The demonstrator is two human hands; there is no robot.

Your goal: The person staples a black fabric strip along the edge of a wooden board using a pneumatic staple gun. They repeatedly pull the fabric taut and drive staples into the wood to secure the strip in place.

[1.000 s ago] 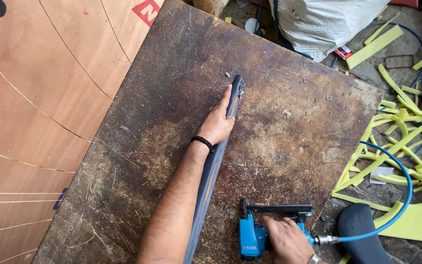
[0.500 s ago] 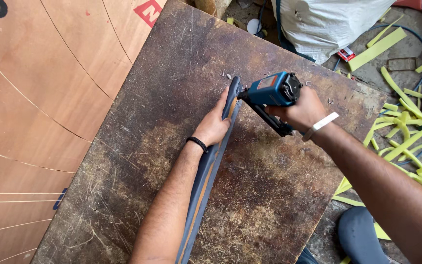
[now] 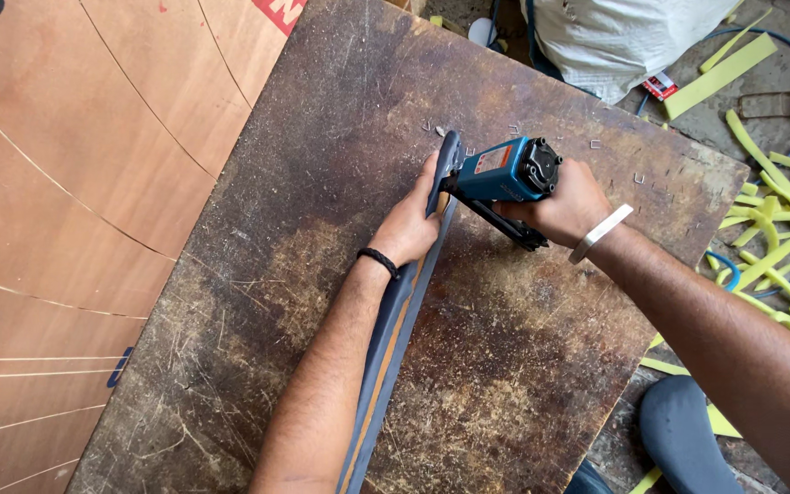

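My left hand (image 3: 411,222) presses on the far end of a long narrow strip (image 3: 386,366) wrapped in dark blue-grey fabric, standing on edge along a worn dark board (image 3: 523,366). A black band circles that wrist. My right hand (image 3: 567,203), with a silver bangle at the wrist, grips a blue pneumatic stapler (image 3: 505,172). The stapler's nose is against the strip's far end, just beside my left fingers.
Large sheets of plywood (image 3: 75,183) lie to the left. A white sack (image 3: 614,37) sits beyond the board. Yellow foam offcuts (image 3: 779,229) and a blue air hose (image 3: 724,265) litter the floor at right. Loose staples dot the board's far end.
My right hand lifted the blue stapler from the near right edge of the board and brought it to the strip's far end. The left hand stayed on the strip.
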